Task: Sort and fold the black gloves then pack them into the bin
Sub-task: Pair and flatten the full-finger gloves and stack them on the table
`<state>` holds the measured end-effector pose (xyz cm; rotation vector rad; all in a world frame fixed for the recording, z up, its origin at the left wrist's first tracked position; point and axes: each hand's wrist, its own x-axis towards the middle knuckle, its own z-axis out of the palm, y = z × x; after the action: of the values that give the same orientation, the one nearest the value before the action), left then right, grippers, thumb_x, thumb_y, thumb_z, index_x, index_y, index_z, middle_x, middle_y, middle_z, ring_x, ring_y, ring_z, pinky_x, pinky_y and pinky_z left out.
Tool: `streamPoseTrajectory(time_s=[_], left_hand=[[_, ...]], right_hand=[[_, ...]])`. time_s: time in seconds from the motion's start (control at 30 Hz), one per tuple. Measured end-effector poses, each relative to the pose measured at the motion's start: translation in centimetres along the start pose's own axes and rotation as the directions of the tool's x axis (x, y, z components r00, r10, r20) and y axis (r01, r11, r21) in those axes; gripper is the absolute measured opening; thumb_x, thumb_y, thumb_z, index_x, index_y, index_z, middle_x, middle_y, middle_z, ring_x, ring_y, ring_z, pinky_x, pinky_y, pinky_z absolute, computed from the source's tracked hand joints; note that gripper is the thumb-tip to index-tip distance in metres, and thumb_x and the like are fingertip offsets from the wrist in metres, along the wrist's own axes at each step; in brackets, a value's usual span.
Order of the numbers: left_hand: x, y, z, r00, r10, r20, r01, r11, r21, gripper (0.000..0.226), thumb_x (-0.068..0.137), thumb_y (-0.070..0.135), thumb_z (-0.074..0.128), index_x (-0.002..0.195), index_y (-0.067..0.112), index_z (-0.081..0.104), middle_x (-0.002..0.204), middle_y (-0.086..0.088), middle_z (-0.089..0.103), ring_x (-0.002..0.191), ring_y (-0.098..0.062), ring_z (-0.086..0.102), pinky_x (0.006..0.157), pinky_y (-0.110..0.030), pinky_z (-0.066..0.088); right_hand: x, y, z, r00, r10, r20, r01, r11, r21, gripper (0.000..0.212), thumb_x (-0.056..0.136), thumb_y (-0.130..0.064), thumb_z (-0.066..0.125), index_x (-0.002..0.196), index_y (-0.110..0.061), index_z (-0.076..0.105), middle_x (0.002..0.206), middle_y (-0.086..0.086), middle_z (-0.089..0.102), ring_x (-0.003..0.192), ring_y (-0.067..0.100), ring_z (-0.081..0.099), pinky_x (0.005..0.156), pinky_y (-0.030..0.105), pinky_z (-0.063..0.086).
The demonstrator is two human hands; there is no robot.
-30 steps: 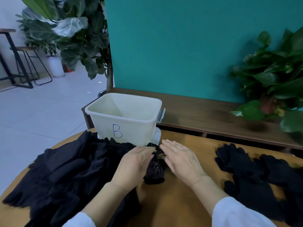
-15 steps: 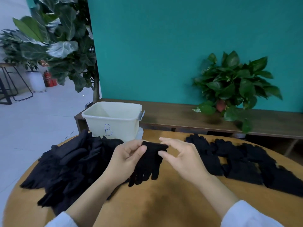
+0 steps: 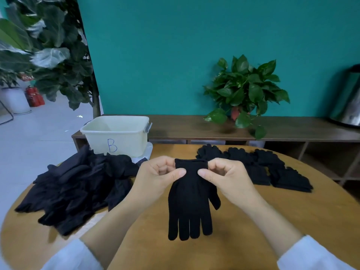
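Note:
A black knit glove hangs fingers-down above the round wooden table. My left hand pinches its cuff at the left corner and my right hand pinches the right corner, both at the same height. A loose heap of black gloves lies on the table's left side. Flat-laid black gloves lie in a row at the right rear. The cream bin marked "B" stands at the table's back left, with nothing visible inside.
A dark wooden bench runs behind the table along the teal wall and carries a potted plant and a steel container at far right. A tall leafy plant stands at the left.
The hands lifted one glove off the left heap and now hold it spread by the cuff, fingers hanging down. The view swung right and up, showing more of the table's right side.

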<state>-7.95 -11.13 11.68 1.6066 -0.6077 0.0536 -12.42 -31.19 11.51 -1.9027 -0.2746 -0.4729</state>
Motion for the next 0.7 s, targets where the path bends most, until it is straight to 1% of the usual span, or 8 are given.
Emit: streamPoseTrajectory(time_s=[0.07,0.17,0.27,0.37,0.43,0.5,0.6,0.7], left_hand=[[1.3,-1.0,0.6,0.999,-0.041,-0.026,0.042,0.998,0.038,0.017,0.082,0.007,0.075,0.072,0.017,0.066,0.065,0.005,0.070,0.068,-0.007,0.067,0.067,-0.015,0.050],[3.9,-2.5,1.5,0.994,-0.101,-0.043,0.104,0.992,0.068,0.012,0.083,0.009,0.076,0.077,0.017,0.069,0.072,0.001,0.073,0.073,-0.010,0.071,0.068,-0.017,0.053],[7.2,-3.5,2.1,0.993,-0.099,-0.059,0.102,0.993,0.057,0.010,0.084,0.006,0.075,0.079,0.014,0.070,0.074,0.001,0.074,0.071,-0.008,0.071,0.065,-0.015,0.051],[9.5,-4.4,2.2,0.996,-0.064,-0.060,0.069,0.993,0.092,0.007,0.084,0.004,0.074,0.080,0.008,0.070,0.073,0.000,0.074,0.069,-0.006,0.068,0.066,-0.015,0.051],[9.3,-5.5,2.1,0.998,-0.066,-0.012,0.067,0.992,0.108,0.006,0.084,0.002,0.073,0.083,0.008,0.072,0.077,-0.003,0.075,0.071,-0.008,0.068,0.068,-0.015,0.052],[7.7,-7.6,2.3,0.996,-0.079,0.045,0.071,0.985,0.158,0.016,0.083,0.002,0.074,0.081,0.018,0.074,0.074,0.004,0.073,0.070,-0.004,0.066,0.069,-0.015,0.049],[3.6,-11.9,2.5,0.986,-0.092,0.142,0.044,0.951,0.306,0.021,0.083,0.014,0.077,0.081,0.035,0.073,0.079,0.015,0.072,0.074,-0.005,0.065,0.076,-0.025,0.051],[-1.1,-15.0,2.4,0.960,-0.041,0.277,-0.100,0.874,0.475,0.024,0.084,0.031,0.075,0.095,0.051,0.067,0.090,0.021,0.072,0.079,-0.006,0.069,0.078,-0.031,0.055]], right_hand=[[0.7,1.1,-0.4,0.999,0.052,-0.006,-0.052,0.999,0.003,0.036,0.086,-0.011,0.072,0.057,-0.014,0.051,0.051,-0.010,0.044,0.051,0.004,0.039,0.053,0.018,0.034],[2.6,3.5,-0.7,0.995,0.097,-0.037,-0.097,0.995,-0.011,0.038,0.087,-0.013,0.072,0.058,-0.010,0.048,0.053,-0.006,0.038,0.052,0.008,0.035,0.053,0.024,0.032],[5.2,4.8,-1.3,0.992,0.102,-0.081,-0.106,0.993,-0.055,0.040,0.088,-0.012,0.071,0.055,-0.017,0.048,0.049,-0.013,0.038,0.049,0.006,0.034,0.052,0.022,0.033],[6.8,5.5,-1.8,0.993,0.073,-0.093,-0.085,0.986,-0.141,0.039,0.088,-0.012,0.070,0.058,-0.030,0.054,0.050,-0.018,0.051,0.050,0.001,0.045,0.055,0.015,0.036],[6.4,6.5,-1.8,0.996,0.063,-0.069,-0.076,0.976,-0.204,0.026,0.088,-0.013,0.071,0.067,-0.028,0.066,0.061,-0.017,0.061,0.058,0.003,0.055,0.059,0.024,0.046],[4.5,8.3,-1.4,0.995,0.095,-0.018,-0.096,0.946,-0.310,0.011,0.087,-0.015,0.071,0.087,-0.025,0.077,0.078,-0.014,0.071,0.073,0.005,0.064,0.072,0.031,0.054],[0.1,11.6,-0.4,0.997,0.000,0.071,0.037,0.849,-0.528,0.022,0.083,-0.014,0.075,0.103,-0.024,0.077,0.103,-0.011,0.074,0.093,0.006,0.068,0.082,0.033,0.057],[-4.3,13.7,0.4,0.961,-0.108,0.254,0.251,0.724,-0.643,0.039,0.061,-0.008,0.089,0.096,-0.022,0.078,0.104,-0.010,0.074,0.094,0.007,0.070,0.080,0.028,0.059]])
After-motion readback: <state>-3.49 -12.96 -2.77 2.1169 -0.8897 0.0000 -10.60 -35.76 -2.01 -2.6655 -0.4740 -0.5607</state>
